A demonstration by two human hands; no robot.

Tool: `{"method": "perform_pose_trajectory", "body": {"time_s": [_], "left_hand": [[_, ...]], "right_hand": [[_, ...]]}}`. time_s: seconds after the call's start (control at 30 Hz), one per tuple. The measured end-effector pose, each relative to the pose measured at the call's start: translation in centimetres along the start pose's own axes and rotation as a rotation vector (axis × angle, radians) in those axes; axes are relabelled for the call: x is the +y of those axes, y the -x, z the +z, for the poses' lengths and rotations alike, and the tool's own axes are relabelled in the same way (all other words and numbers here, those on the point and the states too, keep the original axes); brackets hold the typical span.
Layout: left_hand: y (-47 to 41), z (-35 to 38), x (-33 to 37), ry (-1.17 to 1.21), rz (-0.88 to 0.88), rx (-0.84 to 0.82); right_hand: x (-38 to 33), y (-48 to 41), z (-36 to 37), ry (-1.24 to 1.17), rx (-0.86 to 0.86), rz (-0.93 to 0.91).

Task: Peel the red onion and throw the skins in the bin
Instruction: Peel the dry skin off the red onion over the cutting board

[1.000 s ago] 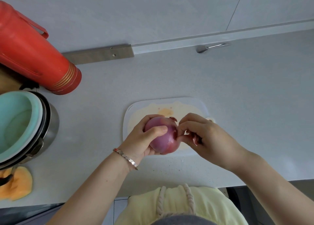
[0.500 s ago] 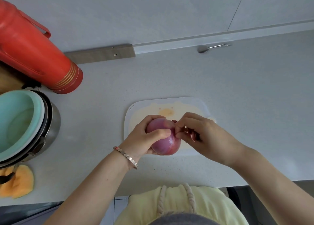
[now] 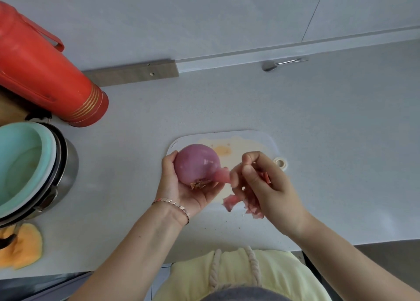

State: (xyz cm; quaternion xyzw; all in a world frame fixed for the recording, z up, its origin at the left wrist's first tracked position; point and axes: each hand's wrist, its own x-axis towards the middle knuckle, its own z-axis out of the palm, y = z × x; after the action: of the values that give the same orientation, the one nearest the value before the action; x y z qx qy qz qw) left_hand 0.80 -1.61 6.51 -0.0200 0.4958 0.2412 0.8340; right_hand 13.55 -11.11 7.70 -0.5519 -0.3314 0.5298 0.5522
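The red onion (image 3: 196, 163) lies in my left hand (image 3: 181, 188), cupped from below over the white cutting board (image 3: 252, 139), root end turned toward me. My right hand (image 3: 264, 184) pinches a strip of pink skin (image 3: 221, 175) that still hangs from the onion's right side. More torn skins (image 3: 230, 203) bunch under that hand's palm and fingers. No bin is in view.
A red thermos (image 3: 45, 78) lies at the back left. Stacked pots with a mint green bowl (image 3: 25, 164) stand at the left edge, a melon piece (image 3: 20, 248) below them. A metal spoon (image 3: 281, 64) rests by the wall. The counter's front edge runs near my body.
My left hand turned the onion so its root faces me. My right hand pulled a strip of skin off to the right, and loose skins now hang from it.
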Motion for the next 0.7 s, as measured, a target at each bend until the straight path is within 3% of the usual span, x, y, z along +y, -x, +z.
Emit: {"method": "perform_pose_trajectory", "body": {"time_s": [0.2, 0.4, 0.53, 0.7], "left_hand": [[0.0, 0.1, -0.1, 0.101, 0.016, -0.075], [0.1, 0.5, 0.0, 0.096, 0.081, -0.062], [0.1, 0.7, -0.3, 0.013, 0.12, -0.074], [0.5, 1.0, -0.8, -0.04, 0.13, -0.136]], "right_hand": [[0.0, -0.4, 0.0, 0.024, 0.149, 0.166], [-1.0, -0.8, -1.0, -0.024, 0.33, 0.154], [-0.7, -0.9, -1.3, 0.107, 0.296, 0.138], [0.0, -0.7, 0.4, 0.384, 0.111, 0.062]]}}
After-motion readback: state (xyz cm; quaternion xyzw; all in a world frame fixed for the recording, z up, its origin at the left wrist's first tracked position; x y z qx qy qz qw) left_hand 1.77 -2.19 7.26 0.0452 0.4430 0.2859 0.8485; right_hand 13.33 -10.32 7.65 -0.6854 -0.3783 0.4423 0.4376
